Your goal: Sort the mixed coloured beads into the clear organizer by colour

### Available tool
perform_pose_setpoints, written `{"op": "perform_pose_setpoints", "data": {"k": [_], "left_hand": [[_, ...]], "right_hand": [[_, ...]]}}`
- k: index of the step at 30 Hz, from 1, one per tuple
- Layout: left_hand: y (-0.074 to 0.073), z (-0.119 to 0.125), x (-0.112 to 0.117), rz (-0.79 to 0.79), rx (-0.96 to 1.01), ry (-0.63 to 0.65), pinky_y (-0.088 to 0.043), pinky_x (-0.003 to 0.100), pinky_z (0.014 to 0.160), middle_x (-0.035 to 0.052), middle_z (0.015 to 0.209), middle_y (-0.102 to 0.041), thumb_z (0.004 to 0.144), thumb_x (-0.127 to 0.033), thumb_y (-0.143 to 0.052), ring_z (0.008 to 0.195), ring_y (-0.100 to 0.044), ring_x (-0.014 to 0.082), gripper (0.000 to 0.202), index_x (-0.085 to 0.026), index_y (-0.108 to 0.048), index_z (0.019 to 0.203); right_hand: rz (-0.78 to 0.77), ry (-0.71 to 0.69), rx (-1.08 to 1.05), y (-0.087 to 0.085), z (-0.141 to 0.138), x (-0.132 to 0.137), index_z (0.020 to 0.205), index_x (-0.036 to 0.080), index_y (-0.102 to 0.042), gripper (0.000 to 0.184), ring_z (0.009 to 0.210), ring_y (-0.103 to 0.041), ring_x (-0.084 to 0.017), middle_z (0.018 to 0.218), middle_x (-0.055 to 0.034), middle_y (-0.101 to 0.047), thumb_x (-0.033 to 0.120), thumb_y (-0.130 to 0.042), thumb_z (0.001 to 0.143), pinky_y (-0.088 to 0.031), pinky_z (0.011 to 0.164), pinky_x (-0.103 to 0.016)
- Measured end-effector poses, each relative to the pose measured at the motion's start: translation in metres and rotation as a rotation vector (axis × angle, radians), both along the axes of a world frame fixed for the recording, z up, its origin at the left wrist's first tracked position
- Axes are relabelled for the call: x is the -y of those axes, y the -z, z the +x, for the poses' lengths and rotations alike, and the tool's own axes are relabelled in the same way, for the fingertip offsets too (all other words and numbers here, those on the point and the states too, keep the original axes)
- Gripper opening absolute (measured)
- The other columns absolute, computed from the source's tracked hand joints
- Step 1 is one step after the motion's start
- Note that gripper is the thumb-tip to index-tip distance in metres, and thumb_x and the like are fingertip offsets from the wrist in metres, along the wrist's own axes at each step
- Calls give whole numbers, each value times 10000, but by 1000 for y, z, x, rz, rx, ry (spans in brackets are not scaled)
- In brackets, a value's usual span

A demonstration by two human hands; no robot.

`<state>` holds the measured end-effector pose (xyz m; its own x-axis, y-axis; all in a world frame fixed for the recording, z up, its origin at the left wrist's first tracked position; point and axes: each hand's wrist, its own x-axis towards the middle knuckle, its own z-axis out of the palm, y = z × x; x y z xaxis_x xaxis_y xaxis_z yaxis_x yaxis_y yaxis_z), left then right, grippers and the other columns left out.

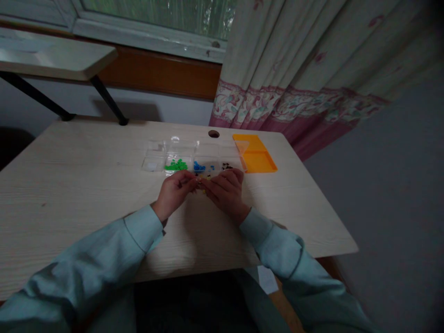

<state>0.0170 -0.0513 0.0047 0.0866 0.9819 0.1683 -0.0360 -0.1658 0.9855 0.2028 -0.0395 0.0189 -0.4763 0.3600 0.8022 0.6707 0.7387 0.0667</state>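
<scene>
My left hand (175,190) is closed in a pinch, its fingertips meeting those of my right hand (226,190) above the table. What they pinch between them is too small to name. A few tiny dark and yellowish bits show around the fingertips. Just behind the hands lies a clear plastic compartment box (208,150). Small green pieces (176,165) fill one compartment, small blue pieces (199,167) sit in the one to its right, and dark brown pieces (227,166) lie further right, close to my right hand's knuckles.
A yellow-orange tray (258,159) with a divider lies at the right end of the clear box. Behind it the pale wooden table (86,185) has a round cable hole (214,133). A raised shelf (62,55) stands back left; a curtain (277,60) hangs back right.
</scene>
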Motion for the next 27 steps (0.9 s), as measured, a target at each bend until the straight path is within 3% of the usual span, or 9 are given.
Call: {"op": "perform_pose_setpoints", "data": {"k": [7, 20, 24, 27], "left_hand": [[-1, 4, 3, -20, 115, 29, -479, 192, 531, -47, 630, -647, 823, -388, -671, 551, -628, 103, 349, -209, -423, 991], [5, 0, 2, 10, -57, 35, -466, 229, 528, -52, 617, -602, 901, -397, -555, 550, -611, 119, 242, -220, -443, 1021], [5, -16, -4, 142, -266, 6, -482, 257, 627, -15, 724, -634, 931, -369, -489, 658, -620, 127, 195, -212, -489, 1046], [4, -34, -13, 262, -459, -136, -456, 257, 696, 14, 826, -629, 915, -361, -522, 750, -596, 132, 192, -196, -557, 1007]], "right_hand": [[-53, -28, -21, 5, -1, -1, 1003, 317, -711, 151, 816, -519, -145, 741, 35, -669, 317, -686, 854, -315, 926, -362], [-239, -58, 69, 10, -1, 0, 960, 346, -709, 124, 875, -548, -168, 814, 22, -682, 318, -600, 907, -310, 936, -385], [-260, 40, -26, 9, 9, -14, 939, 329, -729, 137, 847, -551, -175, 769, 11, -685, 357, -599, 905, -333, 907, -376], [-303, 217, -158, 11, 32, -35, 899, 273, -740, 207, 836, -549, -188, 780, -19, -692, 382, -565, 919, -348, 874, -381]]}}
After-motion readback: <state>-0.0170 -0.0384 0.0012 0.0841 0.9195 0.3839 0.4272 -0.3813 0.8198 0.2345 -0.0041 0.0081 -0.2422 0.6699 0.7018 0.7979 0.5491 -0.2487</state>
